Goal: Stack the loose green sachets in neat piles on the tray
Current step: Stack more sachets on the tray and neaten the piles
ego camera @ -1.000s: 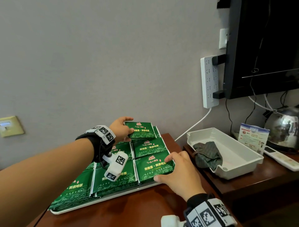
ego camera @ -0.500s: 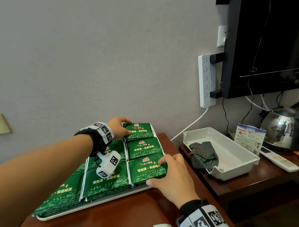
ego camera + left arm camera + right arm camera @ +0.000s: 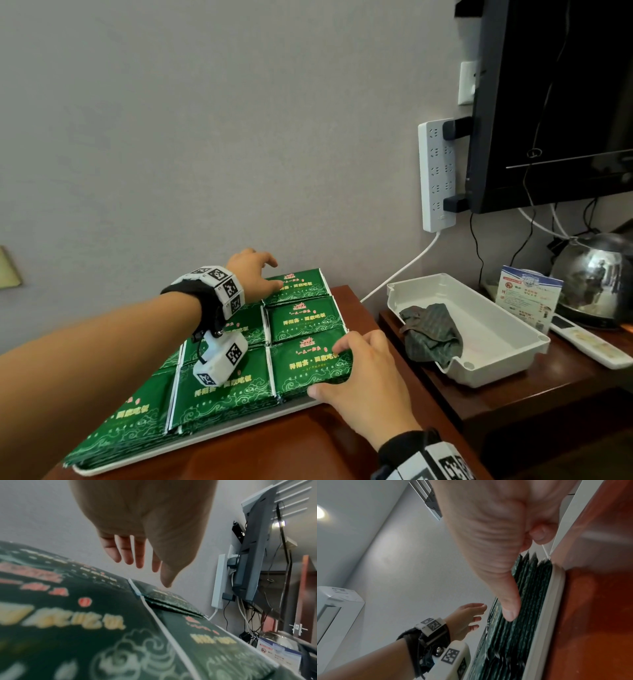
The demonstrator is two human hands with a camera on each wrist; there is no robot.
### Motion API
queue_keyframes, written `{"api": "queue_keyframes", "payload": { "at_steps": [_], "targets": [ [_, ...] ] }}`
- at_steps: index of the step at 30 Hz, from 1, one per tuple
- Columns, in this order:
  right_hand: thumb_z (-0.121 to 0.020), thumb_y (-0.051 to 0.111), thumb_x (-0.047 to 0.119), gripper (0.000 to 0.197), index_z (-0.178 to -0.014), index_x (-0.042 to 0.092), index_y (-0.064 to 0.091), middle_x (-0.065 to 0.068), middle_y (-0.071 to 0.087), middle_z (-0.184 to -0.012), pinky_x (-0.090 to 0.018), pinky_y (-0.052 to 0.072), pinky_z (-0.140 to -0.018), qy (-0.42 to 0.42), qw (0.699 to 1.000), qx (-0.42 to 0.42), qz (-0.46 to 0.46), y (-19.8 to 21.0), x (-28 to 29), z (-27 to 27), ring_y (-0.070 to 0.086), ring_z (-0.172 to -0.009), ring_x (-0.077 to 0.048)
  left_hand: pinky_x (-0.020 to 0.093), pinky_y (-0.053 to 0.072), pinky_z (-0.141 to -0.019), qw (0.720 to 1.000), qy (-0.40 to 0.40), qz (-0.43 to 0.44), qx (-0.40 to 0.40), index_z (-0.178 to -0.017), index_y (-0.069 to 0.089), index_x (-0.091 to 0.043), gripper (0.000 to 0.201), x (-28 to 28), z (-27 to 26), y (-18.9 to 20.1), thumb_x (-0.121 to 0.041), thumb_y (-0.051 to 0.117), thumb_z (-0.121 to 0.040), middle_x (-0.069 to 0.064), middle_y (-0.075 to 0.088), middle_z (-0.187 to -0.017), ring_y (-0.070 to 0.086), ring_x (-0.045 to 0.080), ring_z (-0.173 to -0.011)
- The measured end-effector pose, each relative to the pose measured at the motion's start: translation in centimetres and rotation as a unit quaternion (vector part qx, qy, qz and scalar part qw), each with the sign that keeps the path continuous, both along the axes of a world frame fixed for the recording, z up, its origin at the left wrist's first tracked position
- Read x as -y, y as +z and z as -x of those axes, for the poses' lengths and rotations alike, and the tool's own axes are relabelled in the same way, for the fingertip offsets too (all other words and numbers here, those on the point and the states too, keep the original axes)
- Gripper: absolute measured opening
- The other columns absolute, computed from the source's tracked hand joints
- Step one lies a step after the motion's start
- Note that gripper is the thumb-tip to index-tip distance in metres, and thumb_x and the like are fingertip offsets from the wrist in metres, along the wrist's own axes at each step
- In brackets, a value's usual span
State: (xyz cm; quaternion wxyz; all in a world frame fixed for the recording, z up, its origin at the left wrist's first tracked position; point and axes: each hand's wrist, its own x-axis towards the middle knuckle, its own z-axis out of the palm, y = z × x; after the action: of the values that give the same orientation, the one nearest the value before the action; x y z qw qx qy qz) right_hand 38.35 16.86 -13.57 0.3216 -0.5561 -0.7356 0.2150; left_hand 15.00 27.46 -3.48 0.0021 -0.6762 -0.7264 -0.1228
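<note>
The right hand is reaching over the near right corner of the white tray, which is sitting on the reddish-brown worktop. Its grip is closing on the nearest right pile of sachets: the thumb is pressing against the pile's near edge while the curled fingers are lying on the top packet. From the right wrist view, the thumb is lying along the stacked packet edges just inside the tray rim.

The green sachets are lying in neat piles that are filling the tray in rows, edges touching. Each is a glossy dark green square packet with yellow characters, a small red emblem and pale cloud swirls along one edge.

Farther back, the left hand is hovering at the far pile near the grey wall. Its grip is apart, the fingers straight and loosely spread, holding nothing; the thumb is pointing down just above or at that pile's top packet, and contact cannot be told.

To the right, a white tub with a dark cloth in it is sitting on a lower worktop.
</note>
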Motion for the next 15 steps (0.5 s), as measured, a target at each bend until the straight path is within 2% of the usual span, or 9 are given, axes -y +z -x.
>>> {"api": "queue_keyframes", "payload": {
  "at_steps": [5,9,15],
  "targets": [
    [-0.065,0.083,0.058,0.057,-0.107,0.042,0.048,0.019,0.033,-0.111,-0.029,0.053,-0.082,0.002,1.0,-0.003,0.0,0.2,0.1,0.0,0.049,-0.107,-0.008,0.048,0.041,-0.109,0.997,-0.052,0.059,-0.025,-0.128,0.056,-0.035,0.054,-0.1,-0.7,0.4,-0.05,0.076,-0.08,-0.004,0.053,-0.137,0.045,0.021,-0.13],
    [-0.066,0.083,0.059,0.056,-0.107,0.042,0.048,0.019,0.033,-0.111,-0.028,0.052,-0.084,0.001,1.0,0.001,-0.005,0.3,0.2,0.0,0.046,-0.108,-0.008,0.042,0.047,-0.104,0.994,-0.056,0.085,-0.03,-0.128,0.056,-0.035,0.054,-0.4,-1.5,-0.4,-0.045,0.078,-0.08,-0.002,0.055,-0.137,0.055,0.021,-0.121],
    [-0.066,0.081,0.061,0.056,-0.108,0.042,0.05,0.018,0.033,-0.112,-0.027,0.043,-0.093,-0.007,1.0,0.015,-0.018,0.3,0.3,0.0,0.029,-0.11,-0.01,0.042,0.05,-0.101,0.994,-0.053,0.094,-0.022,-0.13,0.055,-0.034,0.055,-0.8,-2.0,-0.5,-0.046,0.077,-0.082,0.001,0.057,-0.133,0.059,0.021,-0.114]
  ]
}}
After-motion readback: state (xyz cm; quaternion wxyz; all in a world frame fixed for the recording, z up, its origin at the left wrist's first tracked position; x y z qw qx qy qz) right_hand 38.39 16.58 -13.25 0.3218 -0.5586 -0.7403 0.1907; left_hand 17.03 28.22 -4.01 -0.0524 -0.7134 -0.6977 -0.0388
